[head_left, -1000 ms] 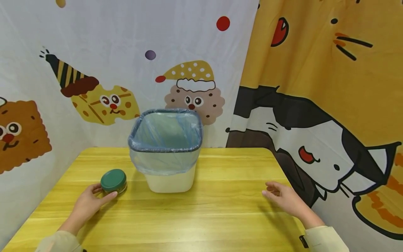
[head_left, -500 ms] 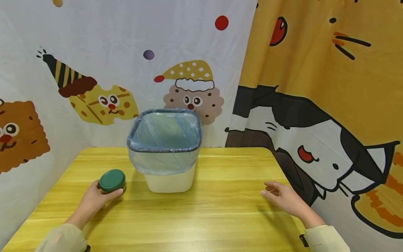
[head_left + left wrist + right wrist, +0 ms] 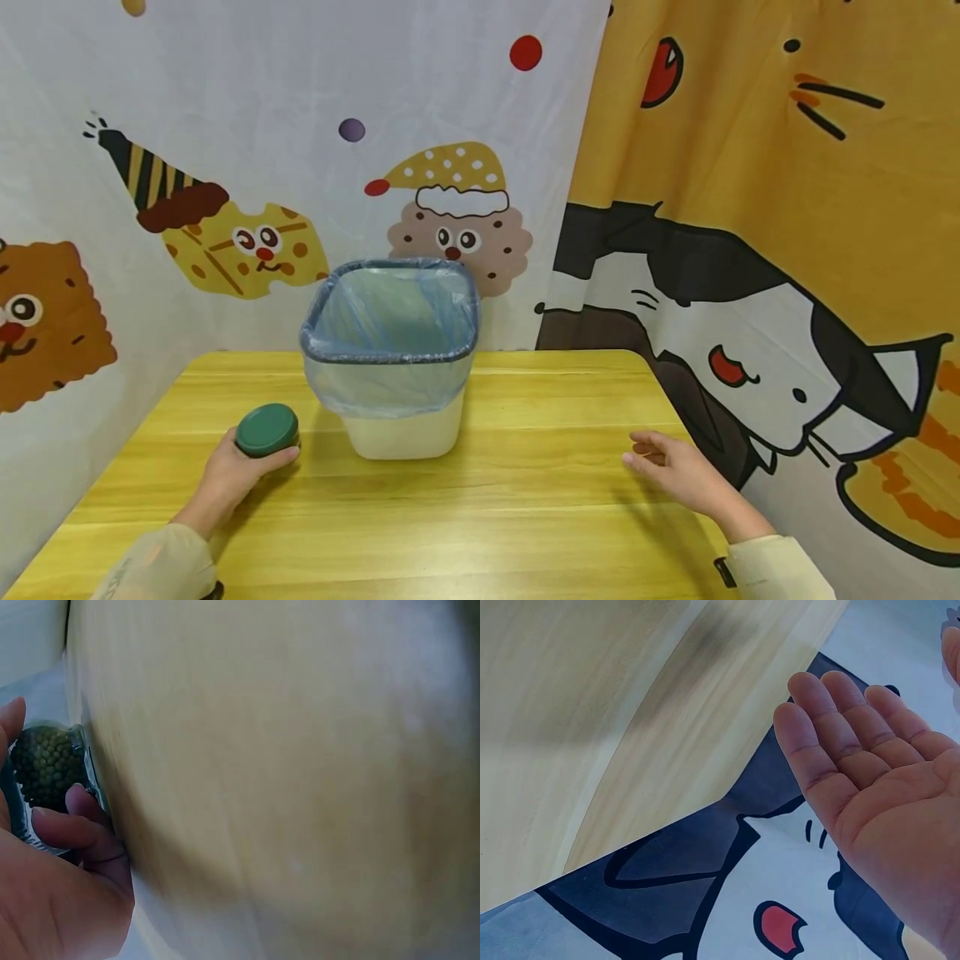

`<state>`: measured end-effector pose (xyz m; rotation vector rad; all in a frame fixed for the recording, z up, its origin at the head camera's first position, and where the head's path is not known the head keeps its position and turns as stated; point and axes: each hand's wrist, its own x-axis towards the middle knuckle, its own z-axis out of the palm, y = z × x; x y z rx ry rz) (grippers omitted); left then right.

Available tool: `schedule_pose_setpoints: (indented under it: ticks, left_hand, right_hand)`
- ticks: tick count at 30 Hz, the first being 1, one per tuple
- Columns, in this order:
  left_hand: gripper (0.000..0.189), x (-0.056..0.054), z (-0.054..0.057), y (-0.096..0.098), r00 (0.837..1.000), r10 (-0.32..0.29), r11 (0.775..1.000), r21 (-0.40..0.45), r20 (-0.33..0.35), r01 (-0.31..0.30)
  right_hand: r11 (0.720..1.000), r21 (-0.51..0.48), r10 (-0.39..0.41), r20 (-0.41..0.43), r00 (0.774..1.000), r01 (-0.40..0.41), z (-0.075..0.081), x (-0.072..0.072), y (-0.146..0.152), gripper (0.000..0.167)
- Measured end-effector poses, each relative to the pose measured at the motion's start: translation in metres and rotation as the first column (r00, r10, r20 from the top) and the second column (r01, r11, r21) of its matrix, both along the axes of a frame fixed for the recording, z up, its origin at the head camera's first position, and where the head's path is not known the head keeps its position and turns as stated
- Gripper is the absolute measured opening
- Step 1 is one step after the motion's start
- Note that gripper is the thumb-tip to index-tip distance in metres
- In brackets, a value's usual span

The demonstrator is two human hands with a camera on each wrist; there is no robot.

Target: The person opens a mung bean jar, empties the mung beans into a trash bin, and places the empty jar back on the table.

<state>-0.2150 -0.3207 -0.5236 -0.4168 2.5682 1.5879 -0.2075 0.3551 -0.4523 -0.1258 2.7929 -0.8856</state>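
Observation:
A small clear jar with a green lid (image 3: 267,429) is at the left of the table, gripped by my left hand (image 3: 231,477). Thumb and fingers curl round its side. Through the clear wall of the jar (image 3: 49,761), the left wrist view shows small round green beans that look like mung beans. My right hand (image 3: 670,471) hovers by the table's right edge and holds nothing. In the right wrist view its fingers (image 3: 829,724) are loosely extended, palm showing.
A whitish bin (image 3: 407,435) lined with a blue plastic bag (image 3: 390,387) stands on the wooden table (image 3: 525,533), right of the jar. Behind hangs a printed cartoon curtain (image 3: 247,67), which also runs along the right side.
My left hand has closed further round the jar, its thumb moving along the near side. The jar seems slightly raised. My right hand stays in place.

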Motion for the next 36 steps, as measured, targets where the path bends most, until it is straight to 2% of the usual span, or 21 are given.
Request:
schedule_pose_setpoints:
  ticks: [6,12,19,24,29,36]
  left_hand:
    - [0.119,0.002,0.0,0.001,0.999,0.032,0.999,-0.005,-0.02,-0.032]
    - [0.116,0.009,0.002,-0.003,0.994,0.094,0.995,-0.016,-0.059,-0.095]
    - [0.094,0.023,0.019,0.001,0.968,0.151,0.985,-0.052,-0.2,-0.165]
    - [0.091,0.032,0.03,0.002,0.96,0.17,0.98,-0.064,-0.221,-0.188]
    - [0.089,0.042,0.038,0.004,0.955,0.173,0.98,-0.058,-0.241,-0.192]
    - [0.095,0.054,0.049,0.01,0.961,0.111,0.984,-0.11,-0.255,-0.142]
  right_hand:
    - [1.0,0.012,0.012,-0.008,1.0,-0.012,0.001,0.001,0.002,0.081]
    - [1.0,0.02,-0.004,-0.007,1.0,0.004,0.0,0.002,0.003,0.083]
    - [1.0,-0.004,-0.002,-0.011,1.0,0.002,-0.002,0.003,0.005,0.082]
    - [1.0,-0.006,-0.003,-0.01,1.0,0.003,-0.001,0.004,0.004,0.082]
    - [1.0,-0.001,0.003,-0.011,1.0,-0.003,0.002,0.005,0.003,0.082]
    - [1.0,-0.007,0.006,-0.02,1.0,-0.006,0.003,0.006,0.003,0.08]
